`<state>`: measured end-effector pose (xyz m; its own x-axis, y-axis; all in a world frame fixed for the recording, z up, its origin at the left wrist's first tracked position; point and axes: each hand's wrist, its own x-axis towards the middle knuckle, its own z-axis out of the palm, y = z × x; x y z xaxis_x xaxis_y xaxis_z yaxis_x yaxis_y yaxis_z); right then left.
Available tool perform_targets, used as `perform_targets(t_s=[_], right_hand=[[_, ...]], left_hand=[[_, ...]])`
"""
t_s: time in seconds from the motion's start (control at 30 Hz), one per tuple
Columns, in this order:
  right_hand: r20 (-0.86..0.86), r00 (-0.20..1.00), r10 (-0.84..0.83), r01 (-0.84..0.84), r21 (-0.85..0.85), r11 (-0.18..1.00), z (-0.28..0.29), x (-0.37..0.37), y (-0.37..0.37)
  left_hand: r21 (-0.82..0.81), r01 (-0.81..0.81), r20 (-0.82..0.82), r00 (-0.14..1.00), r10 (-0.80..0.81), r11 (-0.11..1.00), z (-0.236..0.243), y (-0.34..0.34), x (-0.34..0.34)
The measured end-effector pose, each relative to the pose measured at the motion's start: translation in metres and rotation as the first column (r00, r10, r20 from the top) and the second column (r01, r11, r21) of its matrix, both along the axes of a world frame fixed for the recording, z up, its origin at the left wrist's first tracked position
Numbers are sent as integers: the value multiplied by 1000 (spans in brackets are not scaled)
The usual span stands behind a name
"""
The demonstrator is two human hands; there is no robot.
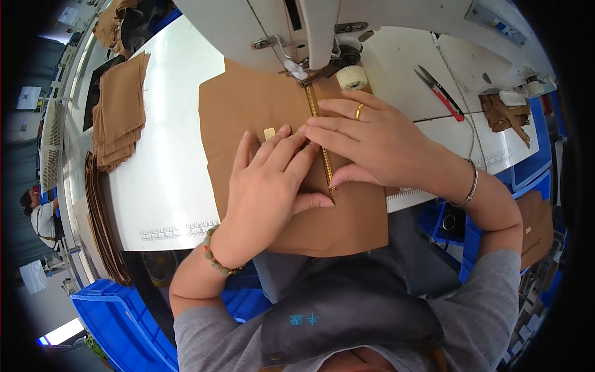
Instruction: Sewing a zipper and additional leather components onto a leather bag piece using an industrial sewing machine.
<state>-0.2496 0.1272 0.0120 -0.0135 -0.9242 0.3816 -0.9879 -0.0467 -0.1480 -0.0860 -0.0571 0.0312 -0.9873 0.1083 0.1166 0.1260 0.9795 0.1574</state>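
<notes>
A brown fabric panel lies on the white sewing table, with its lower part hanging over the front edge. A brass-toothed zipper runs along it, its far end under the sewing machine's presser foot. My left hand rests on the panel left of the zipper, fingers stretched and apart. Across the zipper lies my right hand, fingers extended and thumb by the zipper's near end. The fingertips of both hands meet beside the teeth. A small cream tag sits on the panel near my left fingers.
The white sewing machine overhangs the far side. Red-handled scissors and brown scraps lie at the right. Stacked brown fabric pieces are at the left. A blue bin stands below the table; another person is far left.
</notes>
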Motion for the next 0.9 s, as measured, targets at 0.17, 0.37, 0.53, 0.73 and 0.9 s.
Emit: perform_targets(t_s=[0.17,0.37,0.53,0.73,0.9], right_hand=[[-64,998,4,-5,-18,1000,-4,-1,-2],[-57,998,8,-9,-19,1000,-2,-2,-2],[-44,998,33,-34,-41,999,-1,-9,-5],[-91,995,-31,20,-118,993,6,-24,-3],[-23,1000,9,-11,-84,996,-1,-18,-10]], left_hand=[[2,16,-36,999,-16,1000,1,-1,-1],[-8,20,-43,999,-20,1000,1,-2,-1],[3,13,-47,999,-13,1000,2,-1,-2],[-14,18,-21,1000,-19,1000,3,-2,-2],[-16,9,-31,999,-10,1000,3,-1,-3]])
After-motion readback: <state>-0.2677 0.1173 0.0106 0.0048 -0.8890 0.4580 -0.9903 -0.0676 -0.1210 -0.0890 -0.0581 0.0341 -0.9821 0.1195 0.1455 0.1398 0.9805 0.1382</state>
